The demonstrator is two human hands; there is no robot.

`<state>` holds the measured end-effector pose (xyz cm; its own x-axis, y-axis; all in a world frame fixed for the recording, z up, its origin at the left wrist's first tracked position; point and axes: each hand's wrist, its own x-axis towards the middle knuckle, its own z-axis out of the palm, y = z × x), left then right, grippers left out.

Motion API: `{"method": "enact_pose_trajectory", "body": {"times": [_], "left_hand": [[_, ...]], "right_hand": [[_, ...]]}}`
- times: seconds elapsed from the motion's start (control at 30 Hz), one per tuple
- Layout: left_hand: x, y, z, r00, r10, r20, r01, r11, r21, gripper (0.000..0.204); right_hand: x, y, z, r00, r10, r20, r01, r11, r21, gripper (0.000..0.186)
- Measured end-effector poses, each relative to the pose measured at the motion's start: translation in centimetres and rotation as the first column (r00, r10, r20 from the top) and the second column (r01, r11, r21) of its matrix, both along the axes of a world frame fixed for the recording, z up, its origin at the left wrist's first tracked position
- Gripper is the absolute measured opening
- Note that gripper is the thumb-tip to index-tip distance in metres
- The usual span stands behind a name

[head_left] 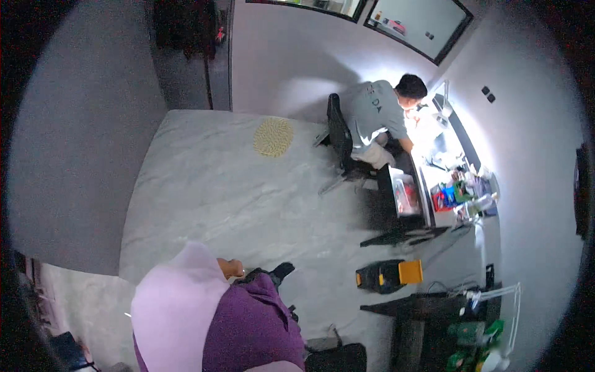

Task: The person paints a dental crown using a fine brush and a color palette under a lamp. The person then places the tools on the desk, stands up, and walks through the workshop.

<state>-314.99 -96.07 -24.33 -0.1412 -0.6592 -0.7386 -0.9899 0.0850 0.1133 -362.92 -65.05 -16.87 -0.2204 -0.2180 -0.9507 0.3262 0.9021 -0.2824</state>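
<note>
My left hand [232, 268] hangs beside my body, past the edge of a lilac headscarf [180, 297]. Its fingers look curled in, with a small bright spot on them, perhaps a ring; I make out nothing held. My purple garment [254, 322] fills the lower middle, and a black-clad foot [283, 271] shows beyond it on the floor. My right hand does not show. A pale shape at the bottom edge is too cut off to name.
Another person [378, 111] sits bent over a brightly lit, cluttered desk [443, 217], on a black chair [338, 133]. A yellow-beige round mat [273, 137] and a black-and-yellow case [387, 276] lie on the marbled floor. A black bag [338, 358] and second desk [409, 338] stand nearby.
</note>
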Motion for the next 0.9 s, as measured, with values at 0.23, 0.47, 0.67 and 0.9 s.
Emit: {"method": "enact_pose_trajectory", "body": {"times": [0.23,0.47,0.67,0.9], "left_hand": [[-12.6,-15.0,4.5,0.934,-0.026,-0.357,0.028,1.000,0.001,0.034],[-20.0,-26.4,8.0,0.824,0.102,-0.558,-0.145,0.989,-0.033,0.038],[-15.4,-27.1,7.7,0.850,0.187,-0.492,-0.204,0.979,0.020,0.038],[-2.0,-17.4,0.8,0.946,0.274,-0.174,-0.264,0.961,0.079,0.046]], "right_hand": [[-7.2,-15.5,0.7,0.968,0.082,-0.237,-0.106,0.990,-0.090,0.024],[-10.4,-24.2,-0.7,0.926,0.186,-0.329,-0.231,0.968,-0.103,0.023],[-13.1,-26.8,-3.9,0.871,0.286,-0.399,-0.348,0.933,-0.090,0.024],[-15.8,-31.8,-4.1,0.807,0.364,-0.465,-0.445,0.892,-0.075,0.020]]}}
